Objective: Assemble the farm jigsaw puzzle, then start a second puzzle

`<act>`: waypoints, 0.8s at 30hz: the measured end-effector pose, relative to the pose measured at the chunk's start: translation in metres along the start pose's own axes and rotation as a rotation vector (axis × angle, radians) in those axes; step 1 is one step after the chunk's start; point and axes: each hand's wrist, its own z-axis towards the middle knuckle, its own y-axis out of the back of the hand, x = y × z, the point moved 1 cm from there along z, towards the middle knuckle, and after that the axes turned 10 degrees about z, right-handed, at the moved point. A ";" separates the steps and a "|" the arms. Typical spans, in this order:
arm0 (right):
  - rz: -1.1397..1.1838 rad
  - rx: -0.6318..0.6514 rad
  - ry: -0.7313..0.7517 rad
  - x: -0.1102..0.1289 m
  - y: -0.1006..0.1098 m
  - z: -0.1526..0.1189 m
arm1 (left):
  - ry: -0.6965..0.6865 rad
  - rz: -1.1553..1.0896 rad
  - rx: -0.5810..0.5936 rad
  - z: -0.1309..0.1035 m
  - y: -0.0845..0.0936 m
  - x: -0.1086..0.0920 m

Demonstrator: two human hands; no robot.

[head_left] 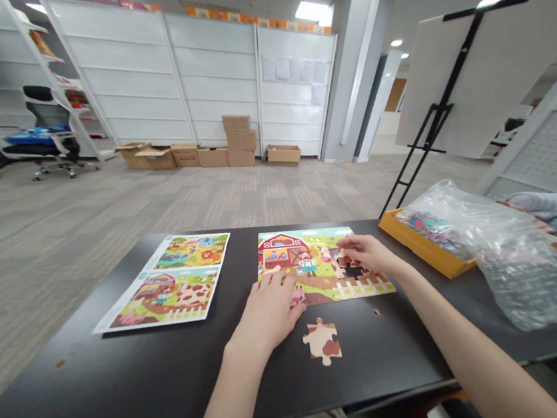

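Note:
A farm-scene jigsaw puzzle (284,255) lies on the black table, with a dark gap in its right part. My left hand (274,303) rests on the puzzle's lower left part, fingers spread and holding nothing. At the upper right of the gap, my right hand (366,252) has its fingers pressed together at a brown-and-white piece (347,259), partly hidden by the fingers. One loose cream piece with brown patches (322,342) lies on the table in front of the puzzle, between my forearms.
A printed picture sheet (166,282) lies at the left of the table (152,384). On the right are a yellow box (421,246) and crumpled clear plastic wrap (511,263). A black stand (426,135) rises behind them.

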 end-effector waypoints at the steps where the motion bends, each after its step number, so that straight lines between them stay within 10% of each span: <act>1: -0.007 0.001 -0.007 0.000 0.001 -0.001 | 0.001 -0.001 0.000 0.000 0.000 0.000; 8: 0.032 0.107 -0.070 0.006 0.010 -0.007 | 0.012 -0.005 0.002 0.001 0.002 -0.002; 15: 0.076 -0.153 0.057 0.017 0.015 -0.006 | 0.014 -0.019 0.010 0.001 0.003 -0.001; 24: 0.122 -0.086 -0.039 0.016 0.012 -0.006 | 0.011 -0.021 0.000 0.000 0.004 0.000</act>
